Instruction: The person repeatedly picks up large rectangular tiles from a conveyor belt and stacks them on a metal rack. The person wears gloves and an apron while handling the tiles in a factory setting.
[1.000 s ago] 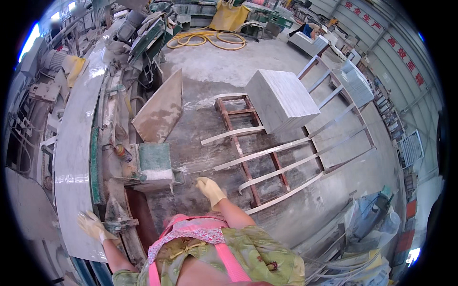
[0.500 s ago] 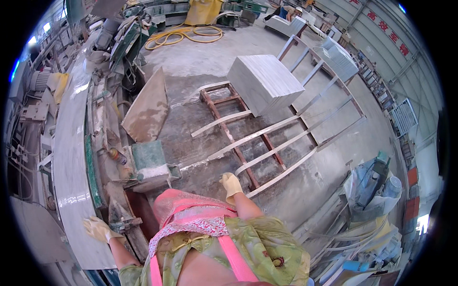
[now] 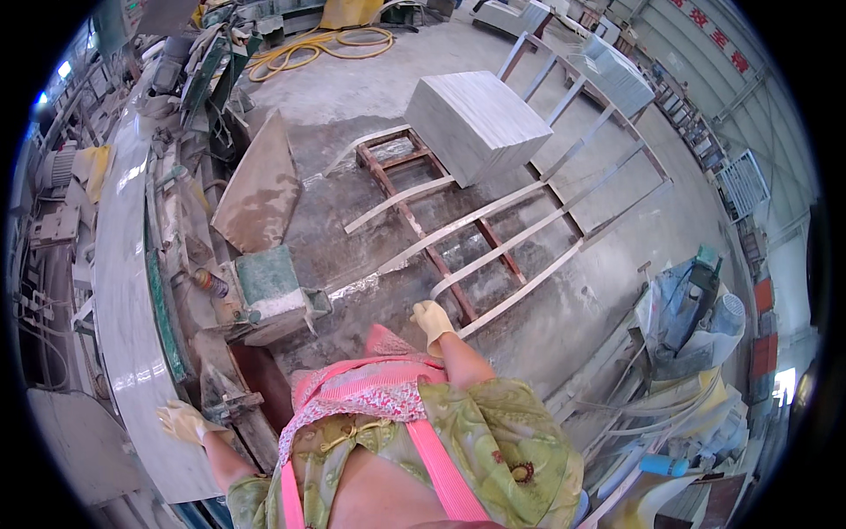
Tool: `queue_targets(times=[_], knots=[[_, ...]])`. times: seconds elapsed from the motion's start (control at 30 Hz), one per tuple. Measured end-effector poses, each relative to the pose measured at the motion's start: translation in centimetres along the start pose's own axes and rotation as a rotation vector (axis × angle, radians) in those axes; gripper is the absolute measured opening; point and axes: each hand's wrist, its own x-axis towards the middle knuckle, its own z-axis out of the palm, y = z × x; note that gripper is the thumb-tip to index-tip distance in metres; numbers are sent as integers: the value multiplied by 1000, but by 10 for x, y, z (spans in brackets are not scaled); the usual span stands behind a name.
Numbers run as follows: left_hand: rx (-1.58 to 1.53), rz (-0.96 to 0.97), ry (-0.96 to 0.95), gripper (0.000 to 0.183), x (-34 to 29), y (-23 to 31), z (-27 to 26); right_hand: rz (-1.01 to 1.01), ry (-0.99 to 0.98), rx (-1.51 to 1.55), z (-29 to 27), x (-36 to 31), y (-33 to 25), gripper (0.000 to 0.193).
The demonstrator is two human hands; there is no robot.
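Observation:
My left hand (image 3: 185,423), in a pale cream rubber glove, lies flat with fingers extended on a long, shiny grey-white stone slab (image 3: 128,326) at my left. In another cream glove, my right hand (image 3: 430,322) hangs in front of my apron (image 3: 361,381), fingers curled in and nothing visible in them. Beyond it, a rusty metal frame with pale strips across it (image 3: 458,295) rests on the floor. A block of stacked grey-white stone slabs (image 3: 480,123) stands at the frame's far end.
A brown stone piece (image 3: 260,189) leans against the machinery beside the long slab. Nearby are a green-topped metal box (image 3: 267,275) and a small can (image 3: 210,283). A yellow hose (image 3: 322,48) lies coiled far off. Plastic-wrapped clutter (image 3: 692,326) sits at my right.
The view has shifted a little, so the floor frame and stone stack sit further left and higher. My left hand stays on the slab, and my right hand remains curled beside the frame.

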Motion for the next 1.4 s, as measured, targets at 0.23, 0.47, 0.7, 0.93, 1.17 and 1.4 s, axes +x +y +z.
queue_targets(times=[0.23, 0.47, 0.7, 0.93, 1.17, 1.4], knots=[[45, -30, -30, 38, -1, 4, -14, -5, -9, 159, 4, -5, -13, 39], [14, 10, 64, 34, 2, 2, -9, -12, -62, 61, 6, 0, 12, 39], [-17, -48, 9, 39, 0, 10, -15, 1, -91, 59, 8, -4, -3, 42], [-44, -72, 15, 38, -6, -1, -3, -36, -205, 48, 13, 3, -1, 41], [-214, -174, -120, 37, -8, 3, -22, -378, -342, -65, 12, 21, 33, 41], [-213, -251, -236, 48, -2, 13, -25, -74, -344, 15, 15, 23, 41, 36]])
